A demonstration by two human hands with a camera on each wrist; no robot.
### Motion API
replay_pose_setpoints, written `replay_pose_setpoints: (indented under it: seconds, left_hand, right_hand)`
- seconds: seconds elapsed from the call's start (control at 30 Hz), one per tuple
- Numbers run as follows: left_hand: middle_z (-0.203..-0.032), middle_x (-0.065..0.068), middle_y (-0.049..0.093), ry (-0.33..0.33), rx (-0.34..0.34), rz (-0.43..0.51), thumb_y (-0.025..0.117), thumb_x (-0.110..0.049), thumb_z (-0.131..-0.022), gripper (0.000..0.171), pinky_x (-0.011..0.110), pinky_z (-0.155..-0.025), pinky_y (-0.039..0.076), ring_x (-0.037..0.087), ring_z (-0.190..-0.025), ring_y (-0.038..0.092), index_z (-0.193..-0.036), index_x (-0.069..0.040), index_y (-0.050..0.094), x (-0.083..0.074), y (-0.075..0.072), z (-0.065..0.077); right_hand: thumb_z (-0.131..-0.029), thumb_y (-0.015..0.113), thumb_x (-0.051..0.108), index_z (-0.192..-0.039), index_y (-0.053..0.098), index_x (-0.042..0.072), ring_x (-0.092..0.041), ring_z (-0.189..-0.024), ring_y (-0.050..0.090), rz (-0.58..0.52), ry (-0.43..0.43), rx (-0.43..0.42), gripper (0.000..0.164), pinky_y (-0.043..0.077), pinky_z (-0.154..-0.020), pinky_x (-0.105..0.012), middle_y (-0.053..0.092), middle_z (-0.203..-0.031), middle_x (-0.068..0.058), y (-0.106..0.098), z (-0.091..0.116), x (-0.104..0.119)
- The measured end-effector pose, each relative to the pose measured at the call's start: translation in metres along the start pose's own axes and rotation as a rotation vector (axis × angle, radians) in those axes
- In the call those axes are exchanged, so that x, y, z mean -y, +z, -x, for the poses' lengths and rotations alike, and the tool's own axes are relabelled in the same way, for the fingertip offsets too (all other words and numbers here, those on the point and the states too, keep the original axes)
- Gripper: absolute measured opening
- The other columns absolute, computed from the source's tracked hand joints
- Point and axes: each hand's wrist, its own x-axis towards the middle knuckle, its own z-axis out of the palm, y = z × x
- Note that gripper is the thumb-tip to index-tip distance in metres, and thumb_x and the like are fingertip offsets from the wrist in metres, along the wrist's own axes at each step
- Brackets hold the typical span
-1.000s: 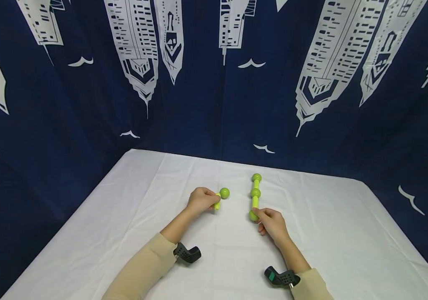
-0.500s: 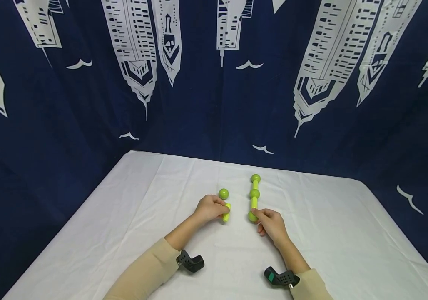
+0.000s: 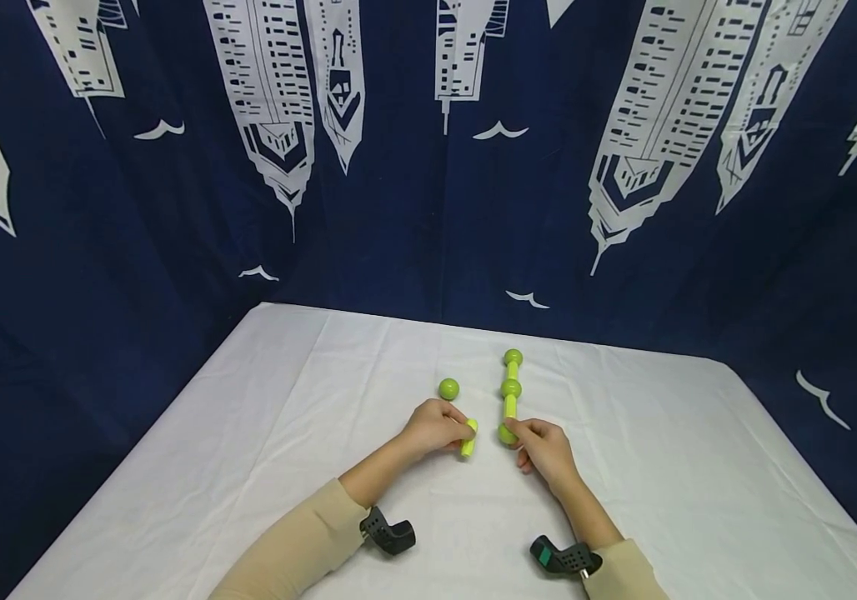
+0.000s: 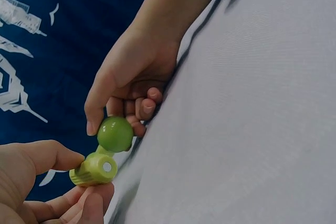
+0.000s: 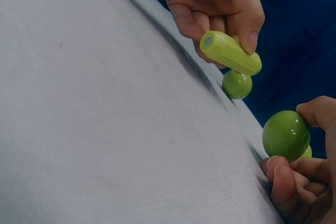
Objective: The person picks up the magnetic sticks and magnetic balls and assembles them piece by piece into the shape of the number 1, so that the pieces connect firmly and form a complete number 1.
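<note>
My left hand (image 3: 432,428) pinches a yellow-green rod (image 5: 231,52) between thumb and fingers; a round silvery spot shows at its end in both wrist views. Across a small gap, my right hand (image 3: 545,450) pinches the near green ball (image 5: 286,135) of a chain. That chain runs away from me: near ball, rod (image 3: 510,406), middle ball (image 3: 510,388), a second rod, then the far ball (image 3: 513,357). The held rod is apart from the near ball. A loose green ball (image 3: 448,388) lies on the table just beyond my left hand.
A white cloth covers the table (image 3: 669,467). Behind its far edge hangs a dark blue curtain (image 3: 398,225) with white building prints. Black wrist cameras are strapped on both sleeves, the left camera (image 3: 389,533) and the right camera (image 3: 563,557).
My left hand has carried the rod away from the loose ball, to the right and toward me, closer to the chain's near ball. My right hand keeps its hold there.
</note>
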Motion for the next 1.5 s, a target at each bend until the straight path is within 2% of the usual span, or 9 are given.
replay_pose_setpoints:
  seconds: [0.23, 0.63, 0.83, 1.1, 1.5]
  left_hand:
    - [-0.068, 0.003, 0.063, 0.012, 0.027, -0.039, 0.076, -0.008, -0.075, 0.013, 0.023, -0.054, 0.051, 0.011, -0.057, 0.058, -0.084, -0.003, 0.069, -0.001, 0.011, 0.0]
    - [-0.066, 0.002, 0.063, 0.01, 0.052, -0.012, 0.076, -0.008, -0.076, 0.01, 0.023, -0.055, 0.052, 0.01, -0.057, 0.059, -0.082, -0.004, 0.069, 0.0, 0.03, 0.002]
    - [-0.067, 0.002, 0.063, 0.002, 0.062, -0.013, 0.076, -0.008, -0.077, 0.009, 0.022, -0.055, 0.051, 0.009, -0.057, 0.059, -0.082, -0.003, 0.069, 0.002, 0.035, 0.004]
    - [-0.066, 0.002, 0.063, 0.001, 0.065, 0.048, 0.077, -0.005, -0.075, 0.01, 0.021, -0.053, 0.05, 0.009, -0.055, 0.057, -0.08, -0.001, 0.069, 0.001, 0.041, 0.006]
    - [-0.065, 0.001, 0.062, -0.01, 0.069, 0.077, 0.076, -0.003, -0.075, 0.008, 0.02, -0.053, 0.051, 0.007, -0.054, 0.057, -0.079, 0.0, 0.069, 0.001, 0.049, 0.008]
  right_hand:
    - [-0.092, 0.066, 0.037, -0.092, 0.068, -0.003, -0.011, -0.044, 0.048, 0.007, -0.001, -0.004, 0.039, 0.044, -0.042, -0.023, 0.054, -0.055, -0.003, -0.001, 0.0, 0.001]
    - [-0.094, 0.064, 0.032, -0.094, 0.068, -0.004, -0.01, -0.044, 0.048, -0.006, -0.007, -0.006, 0.037, 0.043, -0.042, -0.022, 0.056, -0.058, -0.003, -0.001, -0.001, -0.003]
    - [-0.092, 0.066, 0.035, -0.094, 0.068, -0.003, -0.01, -0.044, 0.049, -0.019, 0.0, -0.001, 0.039, 0.044, -0.042, -0.023, 0.056, -0.059, -0.003, 0.0, -0.001, -0.004]
    - [-0.092, 0.066, 0.034, -0.093, 0.068, -0.004, -0.01, -0.045, 0.049, -0.019, -0.011, -0.003, 0.038, 0.044, -0.042, -0.023, 0.056, -0.059, -0.003, 0.0, -0.001, -0.002]
    - [-0.093, 0.065, 0.032, -0.094, 0.068, -0.004, -0.01, -0.044, 0.049, -0.03, -0.008, 0.007, 0.036, 0.043, -0.042, -0.022, 0.055, -0.057, -0.002, -0.001, -0.001, -0.002]
